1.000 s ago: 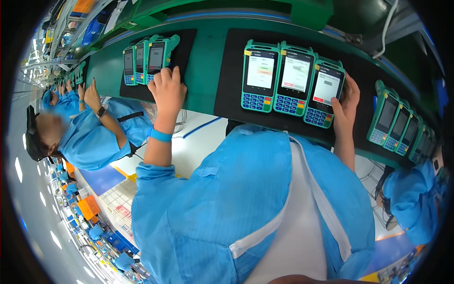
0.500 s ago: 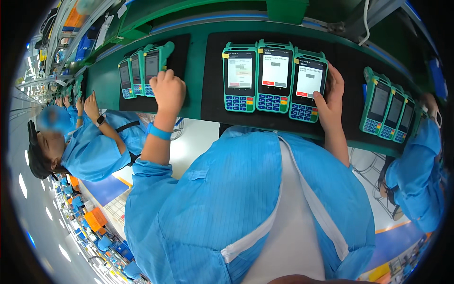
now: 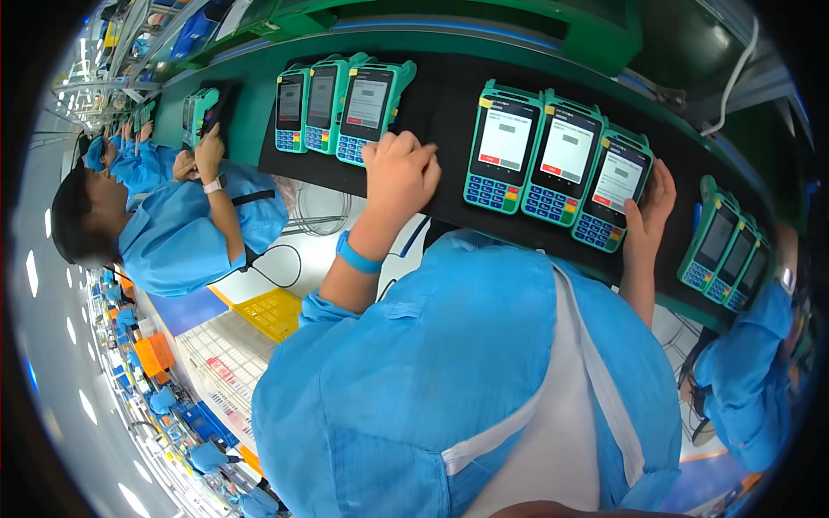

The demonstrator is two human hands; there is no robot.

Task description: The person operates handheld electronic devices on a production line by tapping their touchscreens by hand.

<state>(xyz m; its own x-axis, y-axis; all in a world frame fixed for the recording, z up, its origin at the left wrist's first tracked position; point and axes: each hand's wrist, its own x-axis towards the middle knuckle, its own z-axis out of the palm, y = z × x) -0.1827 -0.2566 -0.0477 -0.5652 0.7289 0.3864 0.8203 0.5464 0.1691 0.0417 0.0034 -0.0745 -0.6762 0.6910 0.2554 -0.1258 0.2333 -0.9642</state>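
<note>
- The person's blue jacket (image 3: 414, 380) fills the lower middle, open over a white top (image 3: 553, 432).
- A blue wristband (image 3: 357, 255) circles the left wrist.
- The left hand (image 3: 401, 177) is by the keypad of the nearest terminal in the left trio (image 3: 322, 105); its fingers curl, its thumb is hidden, and whether its grip is apart or together I cannot tell, nor whether it touches.
- The right hand (image 3: 648, 211) is at the right edge of the right terminal (image 3: 612, 186), its grip apart: thumb by the lower screen, fingers higher along the side.
- The middle terminal (image 3: 561, 155) and left terminal (image 3: 503, 151) lie beside it in a slanting row, screens lit, blue keypads toward the person.
- Both trios lie face up on a black mat (image 3: 449, 112), over a green surface (image 3: 244, 116).
- More terminals (image 3: 717, 242) lie farther right.
- A seated co-worker (image 3: 173, 233) in blue is to the left, another (image 3: 747, 371) to the right.
- A yellow crate (image 3: 269, 312) and orange bin (image 3: 155, 354) are beyond.
</note>
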